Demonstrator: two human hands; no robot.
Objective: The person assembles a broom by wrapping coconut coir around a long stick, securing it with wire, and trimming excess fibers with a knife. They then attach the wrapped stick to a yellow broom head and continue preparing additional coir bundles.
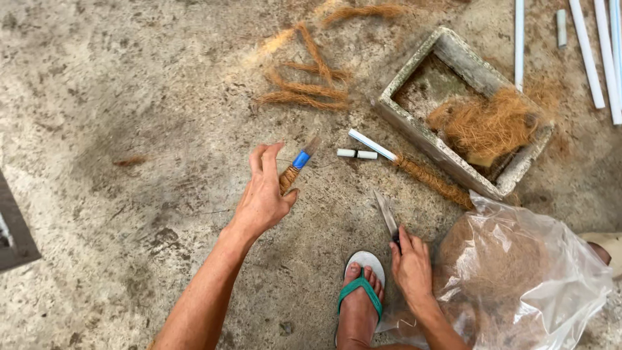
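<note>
Head view: left hand [262, 198] loosely grips a fibre-wrapped brush [293, 170] with a blue band above the concrete floor [129, 97], right hand [411, 266] clasps a knife [387, 214]; five wrapped bundles [304, 87] lie finished, loose coir [486, 123] remains in the trough [414, 129] and plastic bag [518, 272].

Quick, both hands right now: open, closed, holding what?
Left hand: fingers partly spread, pinching a coir-wrapped stick with a blue band.
Right hand: closed on a knife, blade pointing up.
</note>
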